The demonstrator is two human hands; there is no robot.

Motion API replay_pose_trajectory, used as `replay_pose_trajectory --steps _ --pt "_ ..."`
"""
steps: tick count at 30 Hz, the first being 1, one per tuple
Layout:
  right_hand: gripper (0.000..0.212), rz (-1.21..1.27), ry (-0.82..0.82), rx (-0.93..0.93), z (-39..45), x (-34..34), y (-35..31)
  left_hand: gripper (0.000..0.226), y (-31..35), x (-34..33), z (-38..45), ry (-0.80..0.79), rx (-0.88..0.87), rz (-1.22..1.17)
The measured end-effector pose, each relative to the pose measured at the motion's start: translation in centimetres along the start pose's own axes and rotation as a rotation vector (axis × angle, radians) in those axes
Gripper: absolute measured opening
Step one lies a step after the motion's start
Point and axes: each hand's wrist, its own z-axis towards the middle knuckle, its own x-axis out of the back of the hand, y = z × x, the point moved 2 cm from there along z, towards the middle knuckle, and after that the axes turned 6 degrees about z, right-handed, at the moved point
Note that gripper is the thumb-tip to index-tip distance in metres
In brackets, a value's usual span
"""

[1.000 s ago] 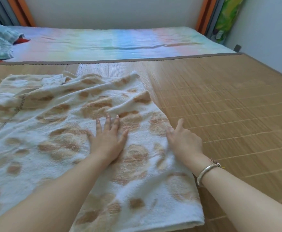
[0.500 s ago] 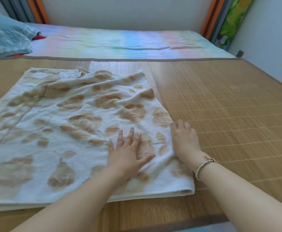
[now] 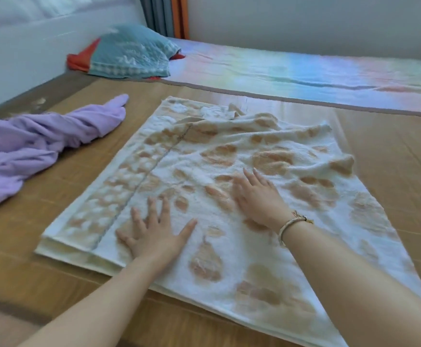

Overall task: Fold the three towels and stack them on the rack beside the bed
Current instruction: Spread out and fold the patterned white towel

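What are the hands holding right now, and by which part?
Nothing is held. The left hand and right hand both lie flat, fingers spread, on top of the white towel with tan spots, pressing it against the bamboo mat.

Bare woven bamboo mat (image 3: 392,156) lies open at three o'clock of the white, tan-spotted towel (image 3: 229,186). At nine o'clock a crumpled lilac towel (image 3: 29,149) blocks; at eleven, a teal quilted bundle (image 3: 129,53).

Bamboo mat (image 3: 392,156) bears patterned towel (image 3: 254,151), lilac towel (image 3: 29,144).
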Motion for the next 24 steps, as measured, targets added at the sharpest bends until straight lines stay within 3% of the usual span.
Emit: replay_pose_trajectory --steps 4,7,12,19,21,24 --pt "0.057 0.02 -0.042 -0.056 3.6 -0.4 0.3 0.098 -0.1 -1.2 0.5 0.1 -0.037 0.039" --pt "0.065 -0.035 -0.123 -0.174 4.5 -0.6 2.0 0.098 -0.5 -1.0 1.8 0.092 -0.079 0.072" --pt "0.072 -0.096 -0.114 -0.295 2.8 0.1 3.2 0.098 -1.4 0.3 4.5 0.051 -0.215 0.151" --pt "0.08 -0.249 -0.141 -0.48 -4.3 1.0 1.2 0.091 -2.0 5.0 8.2 -0.048 -0.392 0.529" --pt "0.078 -0.209 -0.189 -0.486 -5.9 1.4 -0.6 0.084 -0.6 6.2 9.5 -0.107 -0.359 0.62" --pt "0.052 -0.084 -0.148 -0.387 -7.4 2.6 -2.5 0.07 2.6 7.1 8.8 -0.147 -0.239 0.481"
